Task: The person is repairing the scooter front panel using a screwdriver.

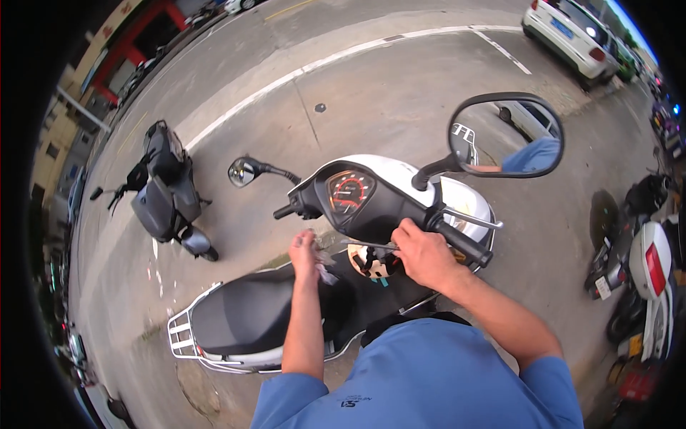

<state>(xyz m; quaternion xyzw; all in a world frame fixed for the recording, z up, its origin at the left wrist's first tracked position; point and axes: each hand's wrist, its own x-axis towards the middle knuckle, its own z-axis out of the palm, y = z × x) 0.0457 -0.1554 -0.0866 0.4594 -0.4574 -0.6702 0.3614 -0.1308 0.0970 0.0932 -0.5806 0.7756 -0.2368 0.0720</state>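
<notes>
I am beside a white and black scooter (379,204), its dashboard and handlebar in front of me. My left hand (304,252) is closed above the seat's front end, with a crumpled whitish piece (326,270) of cloth or thin plastic hanging from its fingers. My right hand (423,252) is closed just below the right handlebar grip (464,243). Its fingers pinch a thin dark rod (368,245), which points left toward my other hand; its exact kind is unclear. Between and below the hands, a round pale container (359,266) with dark and orange items sits at the footboard.
The black seat (243,314) and white rear rack (183,336) extend left. A large mirror (506,134) rises at the right, a smaller mirror (244,171) at the left. Other scooters stand left, a grey one (168,196), and right, a white one (654,261). A white car (568,39) is parked beyond.
</notes>
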